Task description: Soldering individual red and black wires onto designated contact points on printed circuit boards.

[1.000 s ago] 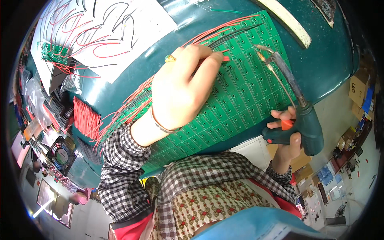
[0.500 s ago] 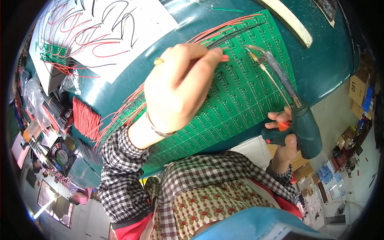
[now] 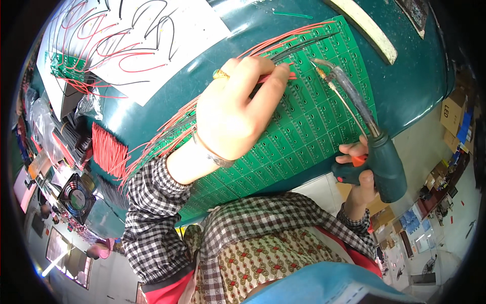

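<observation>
My left hand (image 3: 235, 111) is closed over the green circuit board panel (image 3: 298, 137), its fingertips pinching red wires (image 3: 292, 76) whose ends poke out past the thumb and forefinger. Rows of small identical boards make up the panel. Red and black wires (image 3: 304, 44) lie across its far part. In my right hand (image 3: 360, 169) is a dark green soldering gun (image 3: 387, 167) with an orange-red trigger. Its tip (image 3: 315, 63) and thin feed tube hover over the panel, a little right of the left fingertips. Whether the tip touches the board I cannot tell.
White paper (image 3: 187, 30) with loose red and black wires lies far left, beside a small wired green board (image 3: 68, 66). A bundle of red wires (image 3: 109, 149) and a small fan (image 3: 77, 197) are at left. A pale curved strip (image 3: 369, 30) lies far right.
My left hand has shifted slightly right, with the red wire ends moving right toward the soldering tip. My right hand and the soldering gun have hardly moved.
</observation>
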Demonstrator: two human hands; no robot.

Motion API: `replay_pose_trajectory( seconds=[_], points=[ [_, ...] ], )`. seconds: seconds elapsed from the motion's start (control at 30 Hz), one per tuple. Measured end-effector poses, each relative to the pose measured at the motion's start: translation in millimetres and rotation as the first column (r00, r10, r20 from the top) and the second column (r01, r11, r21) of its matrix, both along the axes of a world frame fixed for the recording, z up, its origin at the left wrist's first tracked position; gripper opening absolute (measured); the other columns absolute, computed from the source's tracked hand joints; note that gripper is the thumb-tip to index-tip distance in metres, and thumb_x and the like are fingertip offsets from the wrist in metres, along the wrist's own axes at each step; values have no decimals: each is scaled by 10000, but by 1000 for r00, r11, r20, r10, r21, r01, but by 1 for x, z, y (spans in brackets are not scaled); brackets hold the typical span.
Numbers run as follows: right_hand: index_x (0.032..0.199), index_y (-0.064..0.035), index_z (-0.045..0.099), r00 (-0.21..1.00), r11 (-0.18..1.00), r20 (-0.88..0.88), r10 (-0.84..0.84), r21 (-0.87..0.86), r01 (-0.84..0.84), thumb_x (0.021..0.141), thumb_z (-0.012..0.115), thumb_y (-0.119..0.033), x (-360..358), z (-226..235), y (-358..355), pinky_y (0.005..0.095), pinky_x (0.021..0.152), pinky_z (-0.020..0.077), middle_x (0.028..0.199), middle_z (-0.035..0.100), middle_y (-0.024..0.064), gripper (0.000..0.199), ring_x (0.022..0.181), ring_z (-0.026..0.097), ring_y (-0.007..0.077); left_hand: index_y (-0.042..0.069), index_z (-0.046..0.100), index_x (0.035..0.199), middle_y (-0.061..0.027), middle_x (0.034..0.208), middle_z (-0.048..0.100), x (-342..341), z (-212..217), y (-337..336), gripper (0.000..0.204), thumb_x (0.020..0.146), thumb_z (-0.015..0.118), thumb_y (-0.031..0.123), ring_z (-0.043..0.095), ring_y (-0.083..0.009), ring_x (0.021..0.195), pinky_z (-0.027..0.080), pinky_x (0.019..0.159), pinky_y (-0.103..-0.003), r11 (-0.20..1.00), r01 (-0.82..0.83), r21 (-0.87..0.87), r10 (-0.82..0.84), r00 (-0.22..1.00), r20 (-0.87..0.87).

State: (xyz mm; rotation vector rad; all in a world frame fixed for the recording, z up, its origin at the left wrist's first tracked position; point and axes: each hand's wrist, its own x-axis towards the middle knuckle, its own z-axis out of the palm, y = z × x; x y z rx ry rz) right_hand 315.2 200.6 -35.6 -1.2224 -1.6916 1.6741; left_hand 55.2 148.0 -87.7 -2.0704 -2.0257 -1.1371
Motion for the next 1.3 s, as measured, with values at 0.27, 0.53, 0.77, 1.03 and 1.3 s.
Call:
replay_pose_trajectory(
  seconds=[0.27,0.53,0.77,1.03,1.3],
  points=[
    [1249,152,425,997,996,-29,67,-60,-68,859,591,-431,2,0,1,353,673,578,964,571,145,720,913,616,301,8,668,930,-70,818,581,3,8,1,313,626,698,-63,574,-210,673,468,570,-297,999,-21,-48,23,999,27],
    [1247,148,426,996,997,-55,68,-42,-71,863,599,-410,1,-1,2,348,682,567,951,569,135,699,886,613,270,0,655,931,-71,827,556,2,4,3,287,646,689,-4,547,-195,663,459,554,-282,1000,-20,-10,20,1000,-12],
    [1246,146,425,996,996,-42,80,-44,-82,860,609,-404,-1,0,1,358,689,551,926,567,129,697,850,612,257,-10,643,923,-75,831,535,3,4,4,266,666,676,51,525,-189,657,460,556,-275,1000,-14,3,14,996,-92],
    [1245,143,422,996,994,-47,82,-65,-85,853,622,-402,0,-1,3,362,700,534,889,556,113,701,816,608,249,-5,646,910,-76,841,536,3,4,4,258,658,668,43,524,-185,668,464,554,-270,1000,-18,6,19,994,-111],
    [1243,144,424,997,994,-46,62,-85,-66,850,635,-398,-2,0,3,358,698,535,889,559,107,702,816,608,240,-2,648,909,-74,852,540,3,5,4,273,639,659,33,531,-186,686,473,567,-265,1000,-11,-3,11,994,-104]
  ],
)
